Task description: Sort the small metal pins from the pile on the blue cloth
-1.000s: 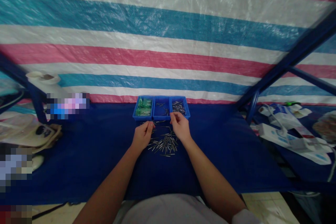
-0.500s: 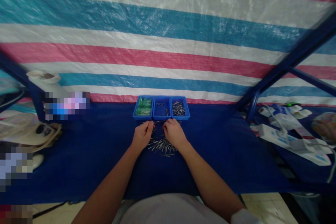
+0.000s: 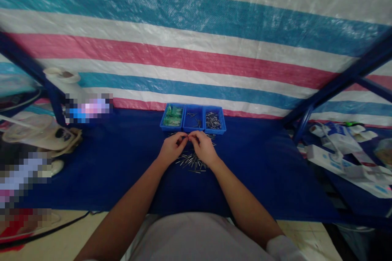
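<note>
My left hand (image 3: pixel 173 147) and my right hand (image 3: pixel 202 147) meet at their fingertips just in front of three blue bins. Both are pinched closed; whatever sits between the fingers is too small to make out. Below them a loose pile of thin metal pins (image 3: pixel 192 162) lies fanned out on the dark blue cloth, and more pins lie partly hidden behind my hands. The left bin (image 3: pixel 162 125) holds small green-and-clear packets (image 3: pixel 173 115). A few pins lie in the middle bin (image 3: pixel 192 121). Many short metal pins (image 3: pixel 213 120) fill the right bin (image 3: pixel 224 124).
A striped plastic sheet (image 3: pixel 196 49) hangs behind the table (image 3: pixel 254 171). On the right, past a blue metal post (image 3: pixel 303 124), are a white power strip (image 3: pixel 324 160) and cables. At left stand a white roll (image 3: pixel 65 83) and a lidded cup (image 3: pixel 36 134).
My hands have come together from a small gap until their fingertips meet. The whole view has shifted, with the bins now slightly higher and further right in it.
</note>
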Demonstrator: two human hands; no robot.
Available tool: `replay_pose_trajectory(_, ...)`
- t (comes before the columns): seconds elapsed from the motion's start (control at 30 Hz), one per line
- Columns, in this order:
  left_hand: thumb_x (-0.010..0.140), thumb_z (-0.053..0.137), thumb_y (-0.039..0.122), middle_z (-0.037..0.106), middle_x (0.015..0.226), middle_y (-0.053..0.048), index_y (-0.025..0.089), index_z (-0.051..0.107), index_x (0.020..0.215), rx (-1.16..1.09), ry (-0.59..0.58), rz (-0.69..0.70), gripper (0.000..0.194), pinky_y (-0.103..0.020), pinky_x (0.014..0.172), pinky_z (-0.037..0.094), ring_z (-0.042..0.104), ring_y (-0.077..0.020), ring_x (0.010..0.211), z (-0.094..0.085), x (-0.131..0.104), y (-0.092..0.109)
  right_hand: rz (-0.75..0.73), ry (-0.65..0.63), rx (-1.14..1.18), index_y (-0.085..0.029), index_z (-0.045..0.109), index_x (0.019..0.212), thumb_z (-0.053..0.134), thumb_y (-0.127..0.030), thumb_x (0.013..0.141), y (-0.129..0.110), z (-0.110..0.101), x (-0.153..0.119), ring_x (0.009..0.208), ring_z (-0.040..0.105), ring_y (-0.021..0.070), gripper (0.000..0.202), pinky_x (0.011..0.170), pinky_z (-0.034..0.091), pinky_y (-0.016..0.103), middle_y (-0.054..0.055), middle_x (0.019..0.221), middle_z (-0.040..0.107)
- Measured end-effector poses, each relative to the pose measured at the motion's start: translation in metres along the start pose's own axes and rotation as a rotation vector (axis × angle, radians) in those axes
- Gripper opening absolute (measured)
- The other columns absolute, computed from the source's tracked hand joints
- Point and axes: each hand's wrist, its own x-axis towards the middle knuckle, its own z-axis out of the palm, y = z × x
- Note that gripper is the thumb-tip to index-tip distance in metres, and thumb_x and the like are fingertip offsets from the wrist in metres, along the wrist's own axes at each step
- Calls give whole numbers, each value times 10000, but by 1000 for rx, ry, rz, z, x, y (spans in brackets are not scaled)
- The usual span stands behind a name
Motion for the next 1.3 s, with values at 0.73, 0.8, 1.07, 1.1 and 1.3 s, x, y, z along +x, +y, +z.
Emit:
replay_pose_trajectory(0.73, 889, 520, 337, 439, 569, 65, 198, 628, 924, -33, 9, -12, 179, -210, 531, 355, 425, -83, 499, -2, 0, 4, 5, 44, -8, -199, 643, 947, 486, -202, 919, 1, 2, 0, 920, 595, 195, 159, 858, 465, 331, 58, 927, 675)
replay_pose_trajectory(0.8, 897, 504, 353, 441, 572, 63, 196, 614, 925, -22, 9, -28, 193, -212, 522, 349, 421, -86, 495, -2, 0, 3, 7, 49, 0, -199, 646, 977, 492, -209, 916, 1, 2, 0, 935, 600, 197, 166, 861, 474, 340, 65, 954, 677)
replay_pose_trajectory(1.07, 921, 457, 351, 498, 609, 54, 191, 576, 944, -15, 31, -43, 201, -204, 509, 347, 437, -80, 481, -4, 0, 4, -17, 147, 35, -192, 657, 1019, 532, -216, 901, 2, 3, -1, 917, 628, 181, 173, 848, 499, 322, 72, 973, 687)
replay_pose_trajectory(1.1, 923, 455, 352, 493, 602, 56, 191, 573, 946, -16, 30, -46, 201, -204, 509, 348, 438, -81, 479, -4, 0, 4, -24, 154, 33, -191, 659, 1019, 530, -214, 903, 1, 2, 0, 921, 629, 179, 175, 850, 499, 319, 71, 973, 690)
replay_pose_trajectory(1.3, 930, 435, 350, 514, 620, 47, 188, 565, 945, -19, 39, -54, 208, -205, 538, 373, 466, -88, 509, -4, 0, 4, -20, 203, 29, -205, 677, 1003, 515, -220, 914, 1, 1, 0, 940, 638, 181, 185, 853, 503, 323, 67, 983, 700)
